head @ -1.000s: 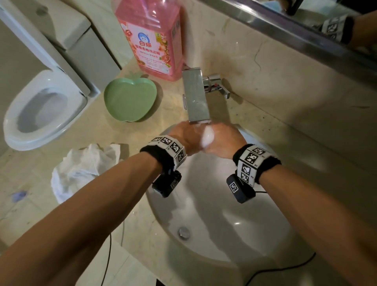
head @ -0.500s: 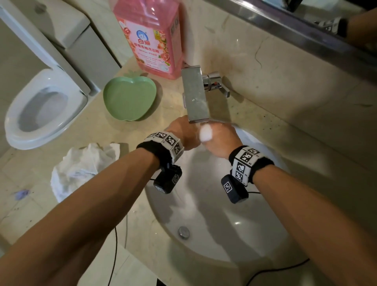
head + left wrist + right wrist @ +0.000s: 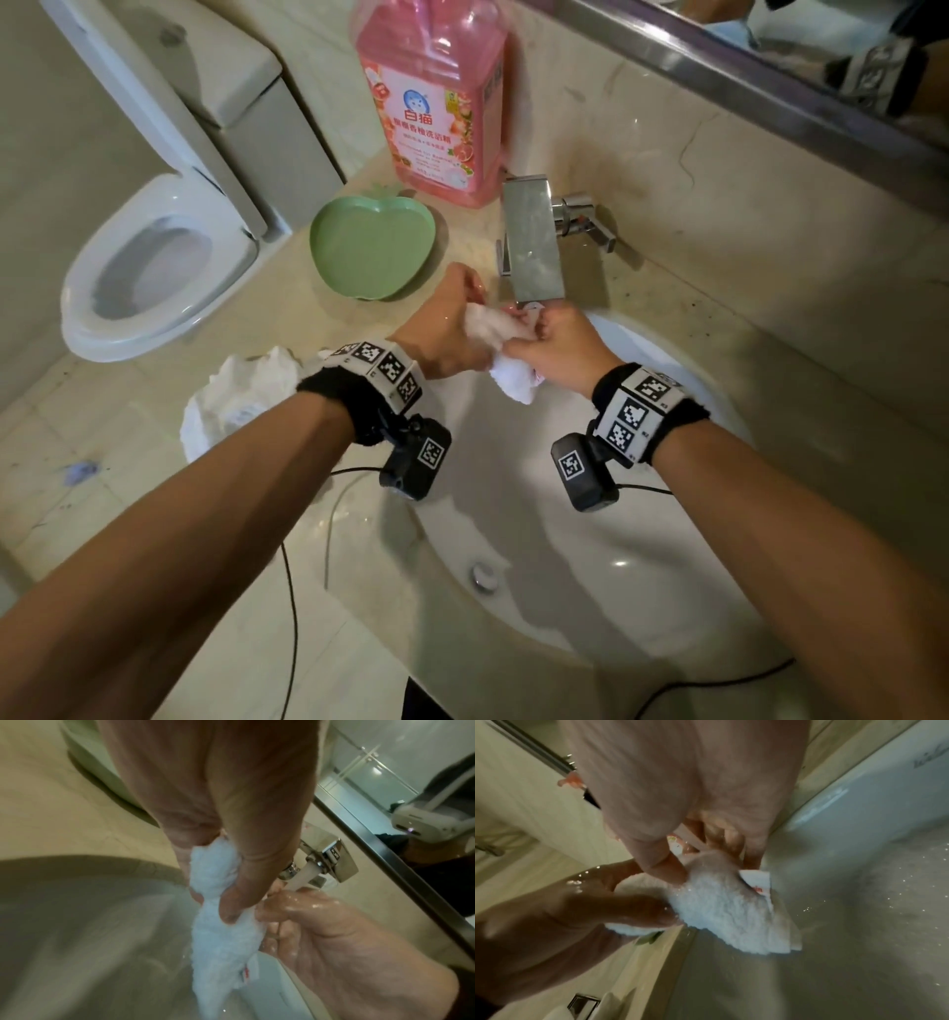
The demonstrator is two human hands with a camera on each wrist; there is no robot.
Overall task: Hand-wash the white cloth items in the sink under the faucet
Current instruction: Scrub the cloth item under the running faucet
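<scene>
We reach both forearms forward, left hand (image 3: 441,334) and right hand (image 3: 565,344) close together, wet fingers curled, pinching.

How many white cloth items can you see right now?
2: a white cloth held by both hands at the faucet, and a crumpled white cloth on the counter left of the sink. Others may be hidden.

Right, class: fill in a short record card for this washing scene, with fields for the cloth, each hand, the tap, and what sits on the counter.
cloth: white cloth, wet, held over the sink
left hand: left hand grips the cloth's upper end
right hand: right hand pinches the cloth beside it
tap: tap running, water landing on the right hand
counter: green dish, pink bottle, crumpled white cloth at the left
</scene>
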